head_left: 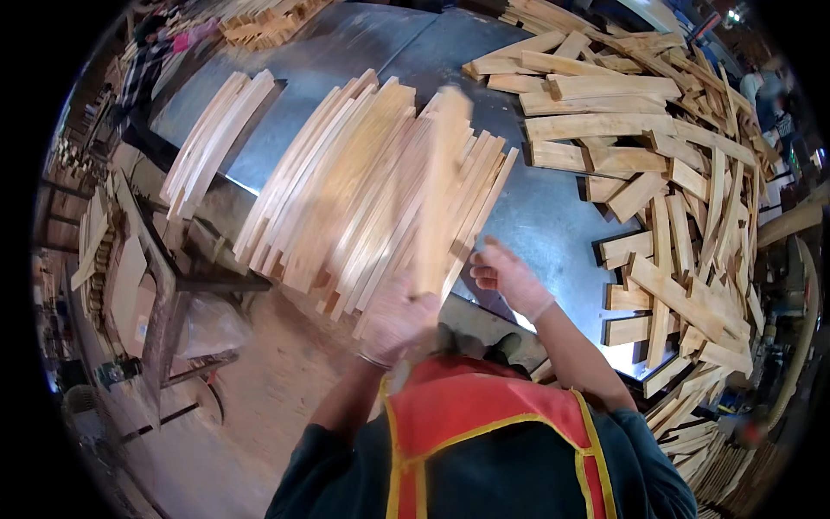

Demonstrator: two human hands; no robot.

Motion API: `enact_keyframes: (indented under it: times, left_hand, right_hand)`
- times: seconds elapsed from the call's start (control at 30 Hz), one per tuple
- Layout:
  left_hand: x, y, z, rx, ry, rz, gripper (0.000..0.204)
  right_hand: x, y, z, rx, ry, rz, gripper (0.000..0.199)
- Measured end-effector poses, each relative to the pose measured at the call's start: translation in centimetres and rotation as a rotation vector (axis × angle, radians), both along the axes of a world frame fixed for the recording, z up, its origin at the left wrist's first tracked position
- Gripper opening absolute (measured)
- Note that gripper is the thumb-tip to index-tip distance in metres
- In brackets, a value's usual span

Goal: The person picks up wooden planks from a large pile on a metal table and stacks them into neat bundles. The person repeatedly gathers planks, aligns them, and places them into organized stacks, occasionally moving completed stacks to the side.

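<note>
Left hand (396, 318) grips blurred slat (439, 195) — stacked slats (363, 186) beneath, seemingly.

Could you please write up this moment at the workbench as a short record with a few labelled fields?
Surface: grey metal table
Left hand: grip closed on a long wooden slat, blurred, raised over the stack
Right hand: loosely curled, holding nothing, beside the stack's near edge
Centre: fanned stack of curved slats
Left of it: smaller row of slats
Right: loose heap of short boards
</note>
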State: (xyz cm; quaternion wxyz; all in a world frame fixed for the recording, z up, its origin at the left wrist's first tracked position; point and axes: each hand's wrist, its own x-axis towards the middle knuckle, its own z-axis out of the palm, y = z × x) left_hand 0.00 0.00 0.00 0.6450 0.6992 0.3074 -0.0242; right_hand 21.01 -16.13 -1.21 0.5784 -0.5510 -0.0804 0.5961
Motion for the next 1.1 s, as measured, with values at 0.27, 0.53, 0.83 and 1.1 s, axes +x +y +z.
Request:
enact_keyframes:
  times: [0.27,0.53,0.83,1.1]
  left_hand:
    - [-8.4,-7.6,0.3,0.052,0.005,-0.388,0.07]
    - [-14.0,-8.9,-4.4,-0.632,0.192,0.605,0.068]
    - [-13.0,-2.9,0.2,-0.871,-0.059,0.205,0.097]
    - [-2.9,-1.2,7.4,-0.643,-0.013,-0.024,0.096]
  right_hand:
    - [0.9,-7.0,-2.2,-0.082,0.063,-0.553,0.042]
    - [1.3,-0.9,-7.3,-0.514,-0.727,-0.015,0.07]
    - [1.6,0.8,-2.4,-0.245,-0.36,-0.065,0.084]
    - [-0.8,0.5,-7.5,-0.122,-0.337,-0.232,0.073]
